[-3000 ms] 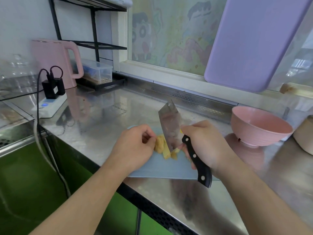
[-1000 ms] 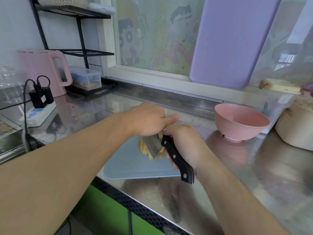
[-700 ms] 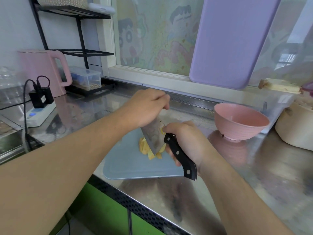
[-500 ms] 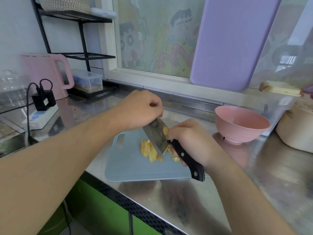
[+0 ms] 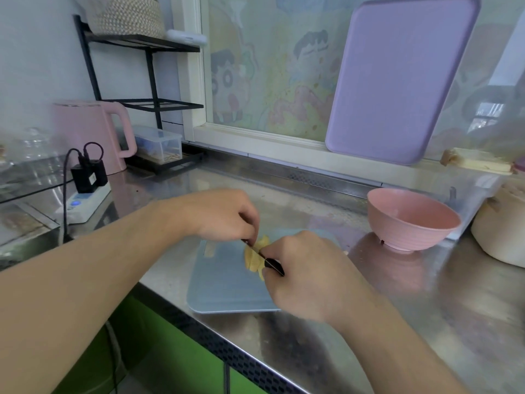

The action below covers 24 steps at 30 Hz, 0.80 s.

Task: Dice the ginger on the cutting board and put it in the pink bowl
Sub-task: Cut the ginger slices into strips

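Most of the knife and part of the ginger are hidden.

The right hand covers the knife handle; only a thin dark strip of the knife shows, and its blade edge is lost among the ginger. The left hand hides its own fingertips and the ginger's far end. The cream pot is cut off by the right edge. The cutting board passes under the right hand.
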Tool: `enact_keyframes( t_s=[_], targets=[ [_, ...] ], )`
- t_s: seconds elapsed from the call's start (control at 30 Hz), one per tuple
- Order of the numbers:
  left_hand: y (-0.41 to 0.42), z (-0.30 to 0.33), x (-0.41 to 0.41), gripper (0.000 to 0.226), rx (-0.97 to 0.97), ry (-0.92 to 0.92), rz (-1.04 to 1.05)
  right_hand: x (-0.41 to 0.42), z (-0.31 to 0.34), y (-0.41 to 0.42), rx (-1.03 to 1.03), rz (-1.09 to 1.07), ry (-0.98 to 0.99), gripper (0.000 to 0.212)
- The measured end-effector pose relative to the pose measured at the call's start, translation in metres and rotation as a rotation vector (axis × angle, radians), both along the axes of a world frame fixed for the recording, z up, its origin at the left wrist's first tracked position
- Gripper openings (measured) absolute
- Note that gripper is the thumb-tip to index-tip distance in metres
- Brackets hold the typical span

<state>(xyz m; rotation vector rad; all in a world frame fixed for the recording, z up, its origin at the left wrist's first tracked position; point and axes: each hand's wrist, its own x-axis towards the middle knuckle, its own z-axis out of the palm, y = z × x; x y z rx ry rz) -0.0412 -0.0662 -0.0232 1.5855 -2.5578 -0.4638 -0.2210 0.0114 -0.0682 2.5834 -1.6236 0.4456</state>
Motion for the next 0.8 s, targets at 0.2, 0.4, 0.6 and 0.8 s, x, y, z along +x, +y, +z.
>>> enact_keyframes(
  t_s=[0.2,0.4,0.6,0.8],
  targets=[
    [-0.009,-0.018,-0.011,0.023,-0.009,-0.050,-0.010,-0.001,-0.001,0.001,0.001,0.045,0.063,0.021],
    [-0.022,-0.031,-0.013,0.009,0.010,0.147,0.022,-0.003,-0.003,0.000,-0.014,0.086,0.117,0.016],
    [-0.030,-0.038,-0.010,0.006,-0.037,0.140,0.027,-0.010,-0.002,-0.003,-0.015,0.122,0.072,0.026],
    [-0.032,-0.031,-0.008,0.016,-0.084,0.225,0.069,-0.012,-0.003,-0.005,-0.026,0.103,0.007,0.018]
  ],
)
